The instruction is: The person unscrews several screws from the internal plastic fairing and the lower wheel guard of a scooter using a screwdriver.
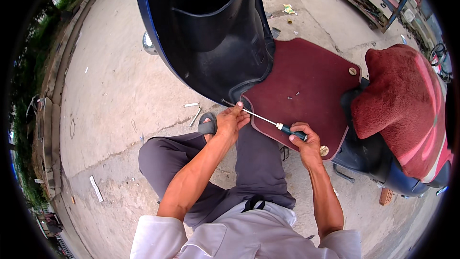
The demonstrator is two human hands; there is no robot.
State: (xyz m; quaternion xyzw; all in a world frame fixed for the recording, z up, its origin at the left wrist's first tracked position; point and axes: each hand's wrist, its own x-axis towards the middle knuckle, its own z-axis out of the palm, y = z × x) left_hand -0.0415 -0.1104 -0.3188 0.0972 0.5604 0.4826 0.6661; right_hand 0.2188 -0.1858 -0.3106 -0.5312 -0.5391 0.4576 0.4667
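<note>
My right hand (pixel 307 143) is wrapped round the dark green handle of a screwdriver (pixel 262 118), which points to the left. My left hand (pixel 232 121) pinches the front end of its shaft between thumb and fingers. The far end of the shaft reaches the lower edge of a scooter's black inner leg shield (pixel 220 43); whether it sits on a screw is too small to tell. Just right of the left hand lies a dark red floor mat (pixel 306 79) on the scooter's footboard. Two small screws (pixel 293 96) rest on the mat.
A red patterned blanket (pixel 400 115) covers the scooter's seat on the right. Two wrenches (pixel 193 114) lie on the concrete near my sandalled foot (pixel 207 123). A blue metal trolley (pixel 371 0) stands at the back right. A brick (pixel 386 196) is under the scooter's rear.
</note>
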